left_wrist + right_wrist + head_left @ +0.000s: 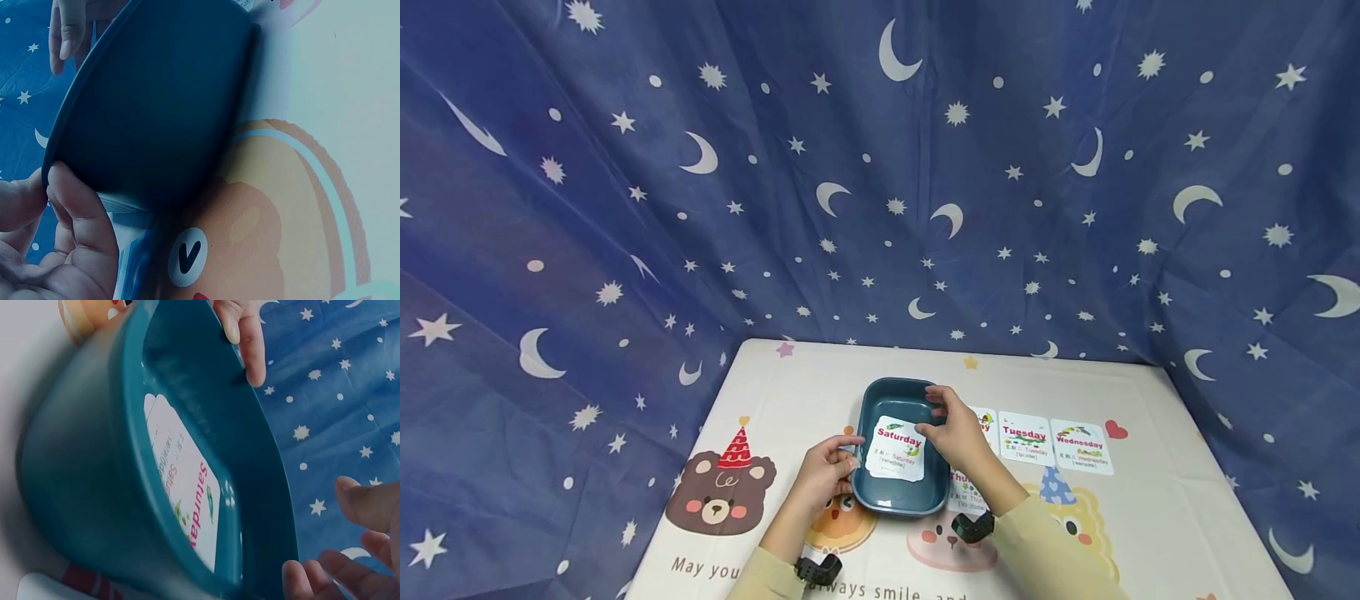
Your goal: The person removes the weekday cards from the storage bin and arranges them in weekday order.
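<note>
Nearest in the head view, two pale yellow sleeves are reaching in over the tabletop, which is wearing a cloth printed with cartoon bears and party hats. The left hand is pinching the left rim of a dark teal tray, thumb and fingers curled over its edge, as the left wrist view is showing up close. The right hand is hovering over the tray's right side with fingers loosely spread and grasping nothing; in the right wrist view its fingertips are lying just beside the rim. Inside the tray a white Saturday card is lying face up on the floor of the tray. Right of the tray, more cards are lying in a row on the tabletop: a Tuesday card and a Wednesday card, with others partly hidden under the right hand. Farthest back, a blue curtain with moons and stars is hanging behind everything.
</note>
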`<action>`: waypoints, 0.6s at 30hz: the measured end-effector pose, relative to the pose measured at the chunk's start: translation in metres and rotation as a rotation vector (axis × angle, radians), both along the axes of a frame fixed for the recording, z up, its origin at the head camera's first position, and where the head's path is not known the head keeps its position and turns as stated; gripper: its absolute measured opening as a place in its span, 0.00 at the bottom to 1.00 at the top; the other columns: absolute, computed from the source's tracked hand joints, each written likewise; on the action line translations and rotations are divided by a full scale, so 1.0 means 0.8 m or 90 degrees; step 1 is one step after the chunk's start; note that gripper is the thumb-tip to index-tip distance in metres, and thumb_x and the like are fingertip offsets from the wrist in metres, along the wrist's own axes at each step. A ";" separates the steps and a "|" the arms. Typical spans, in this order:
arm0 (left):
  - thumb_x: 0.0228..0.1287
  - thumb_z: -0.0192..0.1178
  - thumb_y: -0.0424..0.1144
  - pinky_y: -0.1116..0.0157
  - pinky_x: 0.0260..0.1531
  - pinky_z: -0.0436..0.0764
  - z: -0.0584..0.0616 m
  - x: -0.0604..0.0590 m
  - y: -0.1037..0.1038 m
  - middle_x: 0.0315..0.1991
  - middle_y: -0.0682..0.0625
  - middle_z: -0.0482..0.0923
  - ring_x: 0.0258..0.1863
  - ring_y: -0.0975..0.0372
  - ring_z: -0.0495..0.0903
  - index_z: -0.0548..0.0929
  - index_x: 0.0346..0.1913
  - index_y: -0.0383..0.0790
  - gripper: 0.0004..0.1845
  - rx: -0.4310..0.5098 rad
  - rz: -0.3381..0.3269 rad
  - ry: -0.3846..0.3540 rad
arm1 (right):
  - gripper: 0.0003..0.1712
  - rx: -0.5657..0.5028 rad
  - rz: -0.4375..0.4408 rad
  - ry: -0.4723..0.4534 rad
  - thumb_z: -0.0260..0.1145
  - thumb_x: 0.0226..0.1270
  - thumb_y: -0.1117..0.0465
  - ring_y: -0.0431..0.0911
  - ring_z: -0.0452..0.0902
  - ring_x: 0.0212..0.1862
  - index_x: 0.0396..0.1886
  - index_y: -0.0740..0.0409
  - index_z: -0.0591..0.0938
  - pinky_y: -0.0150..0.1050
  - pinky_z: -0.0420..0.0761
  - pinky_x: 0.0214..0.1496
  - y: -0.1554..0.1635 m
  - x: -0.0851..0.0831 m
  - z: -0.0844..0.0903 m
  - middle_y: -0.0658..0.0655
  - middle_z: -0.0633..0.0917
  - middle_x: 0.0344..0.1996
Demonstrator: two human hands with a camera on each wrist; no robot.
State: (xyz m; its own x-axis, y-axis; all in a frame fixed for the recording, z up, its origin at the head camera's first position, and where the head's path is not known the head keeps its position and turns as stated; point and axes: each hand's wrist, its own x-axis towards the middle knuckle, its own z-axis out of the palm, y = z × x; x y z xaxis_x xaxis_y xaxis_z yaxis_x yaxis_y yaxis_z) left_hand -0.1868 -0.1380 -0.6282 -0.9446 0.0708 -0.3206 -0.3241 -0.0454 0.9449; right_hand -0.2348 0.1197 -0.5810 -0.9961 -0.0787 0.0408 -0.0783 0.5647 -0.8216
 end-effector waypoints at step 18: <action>0.74 0.61 0.24 0.69 0.23 0.83 0.001 0.002 0.000 0.33 0.51 0.78 0.25 0.63 0.76 0.82 0.67 0.34 0.22 0.002 -0.009 0.003 | 0.63 0.109 0.071 -0.036 0.88 0.54 0.56 0.63 0.71 0.75 0.85 0.51 0.61 0.64 0.77 0.73 -0.043 -0.018 -0.003 0.64 0.76 0.74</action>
